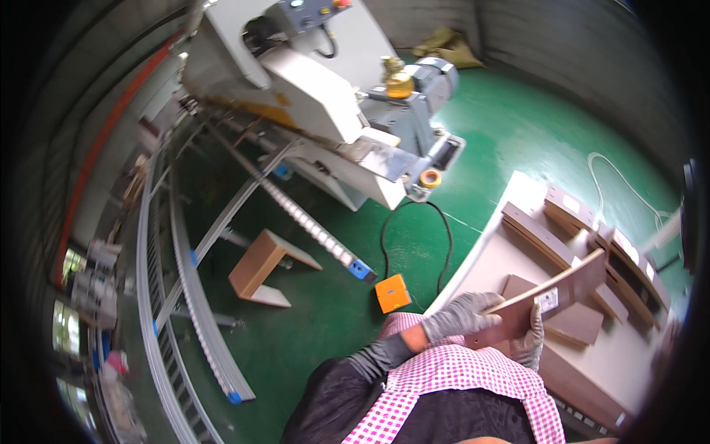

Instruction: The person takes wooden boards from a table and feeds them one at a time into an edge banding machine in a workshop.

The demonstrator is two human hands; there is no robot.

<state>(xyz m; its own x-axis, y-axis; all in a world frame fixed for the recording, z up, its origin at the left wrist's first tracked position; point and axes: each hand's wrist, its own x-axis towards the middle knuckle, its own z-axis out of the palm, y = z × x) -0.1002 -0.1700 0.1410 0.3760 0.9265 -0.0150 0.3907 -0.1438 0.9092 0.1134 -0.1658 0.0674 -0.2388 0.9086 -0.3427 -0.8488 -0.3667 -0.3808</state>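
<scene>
My left hand (464, 314), in a grey work glove, grips the near left end of a brown wooden panel (580, 283). The fingers of my right hand (529, 344), gloved too, close on the panel's lower edge. A white label (546, 300) shows on the panel's face. The panel is tilted in front of my checked apron (466, 370), its far end reaching over the worktable (479, 272). Several more brown panels lie on that table, among them a long strip (538, 238) and a flat piece (573, 323) close beyond my right hand.
A large white machine (318, 89) with a grey motor stands at the far side. Roller rails (307, 222) slope down on the left. On the green floor are a wooden stool-like piece (255, 270), an orange box (392, 293) and a looping black cable (449, 229).
</scene>
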